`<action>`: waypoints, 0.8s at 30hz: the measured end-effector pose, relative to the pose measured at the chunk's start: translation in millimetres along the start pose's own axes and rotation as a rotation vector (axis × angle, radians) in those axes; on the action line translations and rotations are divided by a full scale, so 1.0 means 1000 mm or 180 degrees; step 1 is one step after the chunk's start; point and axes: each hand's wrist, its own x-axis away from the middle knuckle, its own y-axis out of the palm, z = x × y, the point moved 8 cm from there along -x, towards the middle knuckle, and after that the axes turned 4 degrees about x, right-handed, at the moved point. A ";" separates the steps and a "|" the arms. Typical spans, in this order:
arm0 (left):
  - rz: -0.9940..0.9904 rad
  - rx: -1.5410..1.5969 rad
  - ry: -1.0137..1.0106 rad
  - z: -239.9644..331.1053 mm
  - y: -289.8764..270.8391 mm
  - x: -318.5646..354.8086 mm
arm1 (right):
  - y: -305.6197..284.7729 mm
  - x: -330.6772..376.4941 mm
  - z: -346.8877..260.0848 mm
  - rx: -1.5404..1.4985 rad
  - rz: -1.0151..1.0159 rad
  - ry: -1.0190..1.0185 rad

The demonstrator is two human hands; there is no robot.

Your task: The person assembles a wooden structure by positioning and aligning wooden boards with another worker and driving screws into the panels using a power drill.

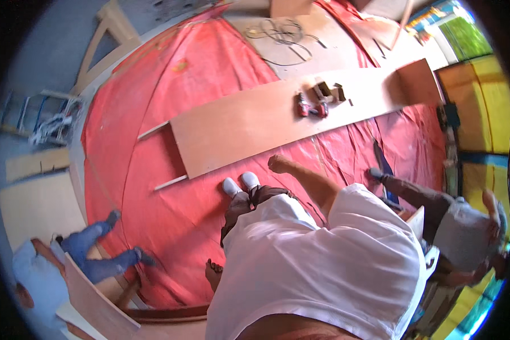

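My right hand (279, 164) hangs low in front of me with its fingers curled in, and I see nothing in it. It is nearest to the front edge of a long brown wooden panel (232, 127), apart from it as far as I can tell. My left hand (213, 270) is down beside my body, partly hidden by my white shirt, its fingers loosely curled and nothing visible in them. On the panel lie two red and black cordless drills (304, 106) beside small dark open boxes (323, 90). An upright board (418, 82) stands at the panel's right end.
A wrinkled red tarp (170, 226) covers the floor. At lower left a person (45, 283) handles a board (93, 292); another person (464, 232) is close on my right. A coiled cable (283, 37) lies at the back. A ladder (42, 116) is at far left.
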 end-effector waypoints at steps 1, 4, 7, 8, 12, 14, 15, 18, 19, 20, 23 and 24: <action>0.0064 -0.0175 -0.0017 0.008 -0.002 -0.004 | 0.002 0.017 0.000 -0.0264 0.0031 0.0290; 0.0495 -0.1712 -0.0120 0.037 0.028 -0.049 | -0.023 0.066 0.026 -0.0398 0.0628 0.0639; 0.0634 -0.2845 -0.0092 0.063 0.143 -0.083 | -0.015 0.152 0.053 -0.1081 0.0424 0.1654; 0.0375 -0.2587 0.0228 0.077 0.193 -0.078 | -0.037 0.174 0.032 -0.0949 0.0370 0.1449; -0.0682 -0.3556 0.0764 0.038 0.408 -0.105 | 0.064 0.304 0.109 -0.1924 0.0566 0.2834; -0.0782 -0.3976 0.0897 0.004 0.478 -0.095 | 0.090 0.320 0.122 -0.1894 0.0625 0.2985; -0.0788 -0.4196 0.0942 -0.011 0.502 -0.090 | 0.095 0.325 0.125 -0.2422 0.0538 0.3267; -0.0949 -0.4839 0.1108 -0.087 0.539 -0.101 | 0.116 0.337 0.184 -0.3321 0.0458 0.3668; -0.1115 -0.5252 0.1260 -0.120 0.545 -0.111 | 0.128 0.338 0.208 -0.3696 0.0502 0.3762; -0.1147 -0.5302 0.1621 -0.145 0.538 -0.120 | 0.137 0.334 0.237 -0.3738 0.0422 0.3752; -0.1222 -0.6003 0.1326 -0.262 0.537 -0.121 | 0.116 0.287 0.376 -0.2074 0.0605 0.3187; -0.1477 -0.6443 0.1719 -0.284 0.526 -0.136 | 0.098 0.246 0.415 -0.1487 0.0730 0.2914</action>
